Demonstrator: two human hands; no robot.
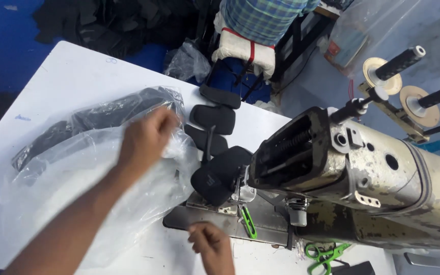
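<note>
Left hand (146, 140) grip pinches clear plastic bag (77, 178).

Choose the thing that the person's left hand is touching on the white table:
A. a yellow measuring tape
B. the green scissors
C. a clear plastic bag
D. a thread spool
C: the left hand rests on the crumpled clear plastic bag lying on the white table, while the green scissors lie apart, near the sewing machine.
</note>
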